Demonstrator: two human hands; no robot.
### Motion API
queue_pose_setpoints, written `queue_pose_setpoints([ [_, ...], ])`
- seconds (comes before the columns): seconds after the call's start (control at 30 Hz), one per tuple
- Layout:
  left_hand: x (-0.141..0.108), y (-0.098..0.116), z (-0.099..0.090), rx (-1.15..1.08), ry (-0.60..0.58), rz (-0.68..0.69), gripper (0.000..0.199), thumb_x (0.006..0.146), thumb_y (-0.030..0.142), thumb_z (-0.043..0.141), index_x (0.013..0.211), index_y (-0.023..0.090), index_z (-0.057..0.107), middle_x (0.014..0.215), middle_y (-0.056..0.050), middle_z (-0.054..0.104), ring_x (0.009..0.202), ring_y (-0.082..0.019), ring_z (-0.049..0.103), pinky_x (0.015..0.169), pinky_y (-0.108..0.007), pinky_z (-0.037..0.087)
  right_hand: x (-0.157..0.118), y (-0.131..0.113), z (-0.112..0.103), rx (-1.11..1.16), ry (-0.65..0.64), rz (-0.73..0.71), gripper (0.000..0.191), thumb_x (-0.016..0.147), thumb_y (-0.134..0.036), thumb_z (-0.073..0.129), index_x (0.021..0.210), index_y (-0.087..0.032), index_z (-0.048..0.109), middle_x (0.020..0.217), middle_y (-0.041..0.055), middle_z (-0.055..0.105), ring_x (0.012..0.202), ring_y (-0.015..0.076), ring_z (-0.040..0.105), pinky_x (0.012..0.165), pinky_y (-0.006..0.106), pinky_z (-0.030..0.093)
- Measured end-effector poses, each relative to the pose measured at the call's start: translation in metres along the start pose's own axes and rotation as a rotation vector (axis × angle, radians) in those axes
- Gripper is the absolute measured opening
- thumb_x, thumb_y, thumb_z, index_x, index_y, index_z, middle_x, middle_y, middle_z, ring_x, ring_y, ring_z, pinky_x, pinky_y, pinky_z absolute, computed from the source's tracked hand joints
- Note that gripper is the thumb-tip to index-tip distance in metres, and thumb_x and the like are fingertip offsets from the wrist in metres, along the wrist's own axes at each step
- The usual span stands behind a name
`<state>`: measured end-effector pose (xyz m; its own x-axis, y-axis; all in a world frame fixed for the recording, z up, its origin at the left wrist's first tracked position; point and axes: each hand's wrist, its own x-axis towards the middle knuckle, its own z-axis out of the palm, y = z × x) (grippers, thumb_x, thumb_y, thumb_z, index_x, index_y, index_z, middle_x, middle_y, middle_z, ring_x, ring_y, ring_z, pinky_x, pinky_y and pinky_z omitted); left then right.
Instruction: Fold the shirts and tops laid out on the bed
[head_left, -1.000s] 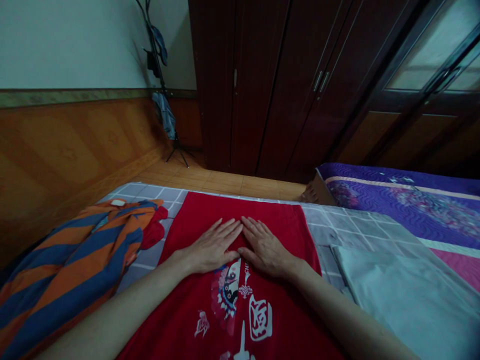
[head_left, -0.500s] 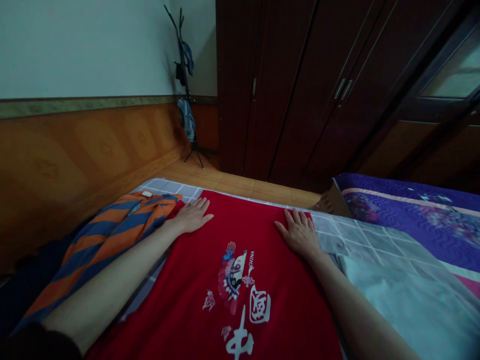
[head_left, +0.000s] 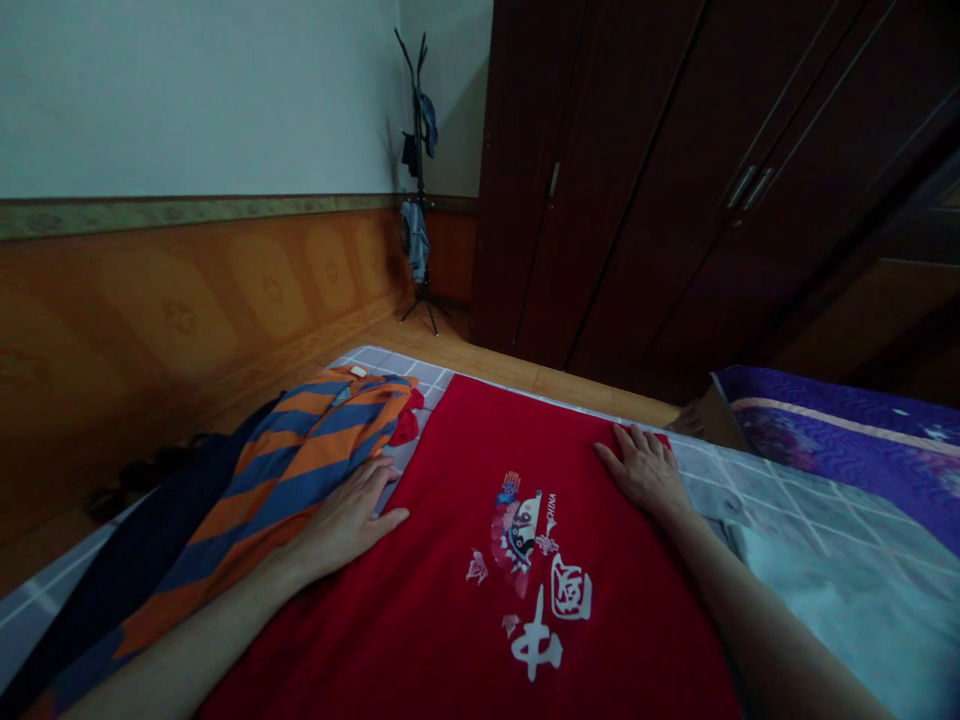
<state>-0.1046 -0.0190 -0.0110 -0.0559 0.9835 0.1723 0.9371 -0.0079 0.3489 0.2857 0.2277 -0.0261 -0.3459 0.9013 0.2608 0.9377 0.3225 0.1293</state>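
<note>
A red T-shirt (head_left: pixel 465 580) with white characters and a colourful print lies spread out on the bed in front of me. My left hand (head_left: pixel 352 520) rests at its left edge, fingers stretched out, with the thumb on the red cloth. The fingertips reach the gap beside an orange and blue striped garment (head_left: pixel 300 450). On the far right corner of the T-shirt, my right hand (head_left: pixel 645 470) lies flat with its fingers spread. Neither hand grips the cloth. The near end of the T-shirt runs out of view.
Under the clothes is a grey checked bedsheet (head_left: pixel 795 490). Pale folded cloth (head_left: pixel 840 600) lies to the right, a dark garment (head_left: pixel 142 560) to the left. A purple bedspread (head_left: pixel 847 420) is beyond at right. A coat stand (head_left: pixel 420 200) and a dark wardrobe (head_left: pixel 600 180) stand behind.
My left hand has slid toward me along the T-shirt's left edge, and red cloth now shows beside the striped garment. The right hand stays at its corner. The view has turned left.
</note>
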Motion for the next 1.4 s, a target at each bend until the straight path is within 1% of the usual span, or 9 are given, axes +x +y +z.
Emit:
queue_pose_setpoints([
  [0.17, 0.010, 0.004, -0.007, -0.135, 0.026, 0.020, 0.008, 0.076, 0.026, 0.059, 0.079, 0.022, 0.053, 0.123, -0.010, 0.056, 0.121, -0.025, 0.050, 0.103, -0.039, 0.040, 0.002, -0.008, -0.017, -0.056, -0.063, 0.057, 0.058, 0.094, -0.050, 0.028, 0.137, -0.013, 0.042, 0.139, 0.0177, 0.044, 0.125, 0.0327, 0.041, 0.102, 0.048, 0.028],
  [0.3, 0.010, 0.005, -0.010, -0.228, 0.054, 0.017, 0.011, 0.074, 0.021, 0.056, 0.071, 0.024, 0.046, 0.113, -0.007, 0.062, 0.114, -0.023, 0.055, 0.103, -0.038, 0.039, -0.014, -0.045, -0.045, -0.083, -0.061, 0.055, 0.056, 0.093, -0.047, 0.037, 0.131, -0.008, 0.049, 0.142, 0.0232, 0.039, 0.130, 0.0372, 0.035, 0.105, 0.051, 0.024],
  [0.5, 0.011, 0.000, -0.007, -0.435, 0.032, -0.063, 0.006, 0.077, 0.027, 0.049, 0.077, 0.024, 0.044, 0.083, -0.002, 0.062, 0.082, -0.019, 0.063, 0.081, -0.033, 0.048, -0.120, -0.159, -0.096, 0.273, -0.218, -0.343, 0.061, 0.090, -0.051, 0.043, 0.142, -0.019, 0.038, 0.152, 0.0126, 0.024, 0.138, 0.0328, 0.023, 0.110, 0.049, 0.025],
  [0.6, 0.011, -0.004, -0.004, -0.571, -0.022, -0.082, 0.017, 0.075, 0.029, 0.051, 0.090, 0.023, 0.045, 0.081, 0.000, 0.062, 0.077, -0.018, 0.063, 0.075, -0.031, 0.048, -0.162, -0.185, -0.108, 0.423, -0.302, -0.545, 0.069, 0.088, -0.055, 0.047, 0.146, -0.023, 0.029, 0.154, 0.0091, 0.020, 0.141, 0.0303, 0.016, 0.113, 0.048, 0.021],
  [0.73, 0.010, -0.008, -0.003, -0.608, -0.130, -0.069, 0.032, 0.071, 0.031, 0.053, 0.100, 0.021, 0.043, 0.077, 0.002, 0.061, 0.074, -0.019, 0.062, 0.074, -0.032, 0.047, -0.168, -0.146, -0.102, 0.370, -0.283, -0.387, 0.064, 0.090, -0.053, 0.044, 0.145, -0.021, 0.033, 0.153, 0.0109, 0.023, 0.140, 0.0308, 0.018, 0.112, 0.051, 0.020],
  [0.87, 0.010, -0.010, -0.002, -0.514, -0.092, -0.095, 0.036, 0.069, 0.036, 0.054, 0.100, 0.022, 0.044, 0.076, 0.002, 0.061, 0.075, -0.021, 0.063, 0.075, -0.033, 0.047, -0.160, -0.080, -0.086, 0.204, -0.196, -0.048, 0.063, 0.092, -0.053, 0.039, 0.141, -0.013, 0.040, 0.149, 0.0162, 0.030, 0.138, 0.0321, 0.023, 0.110, 0.050, 0.023],
  [0.97, 0.010, -0.010, -0.003, -0.479, -0.091, -0.109, 0.036, 0.068, 0.041, 0.055, 0.098, 0.022, 0.044, 0.070, 0.004, 0.059, 0.066, -0.019, 0.061, 0.068, -0.031, 0.046, -0.169, -0.051, -0.081, 0.118, -0.171, 0.084, 0.063, 0.093, -0.051, 0.038, 0.140, -0.010, 0.041, 0.148, 0.0174, 0.032, 0.138, 0.0313, 0.026, 0.110, 0.047, 0.026],
  [1.2, 0.010, -0.012, -0.008, -0.479, -0.154, -0.112, 0.038, 0.068, 0.049, 0.055, 0.093, 0.021, 0.045, 0.050, 0.013, 0.029, 0.042, -0.012, 0.038, 0.049, -0.025, 0.034, -0.182, -0.038, -0.086, 0.066, -0.195, 0.131, 0.064, 0.093, -0.054, 0.034, 0.140, -0.010, 0.041, 0.148, 0.0172, 0.033, 0.136, 0.0316, 0.029, 0.108, 0.045, 0.026],
  [1.4, 0.008, -0.010, -0.013, -0.578, -0.235, -0.118, 0.042, 0.067, 0.045, 0.057, 0.098, 0.022, 0.041, 0.058, 0.010, 0.045, 0.050, -0.014, 0.048, 0.051, -0.025, 0.039, -0.149, -0.027, -0.087, 0.030, -0.203, 0.115, 0.062, 0.093, -0.055, 0.034, 0.139, -0.015, 0.040, 0.146, 0.0131, 0.038, 0.132, 0.0286, 0.034, 0.105, 0.042, 0.028],
])
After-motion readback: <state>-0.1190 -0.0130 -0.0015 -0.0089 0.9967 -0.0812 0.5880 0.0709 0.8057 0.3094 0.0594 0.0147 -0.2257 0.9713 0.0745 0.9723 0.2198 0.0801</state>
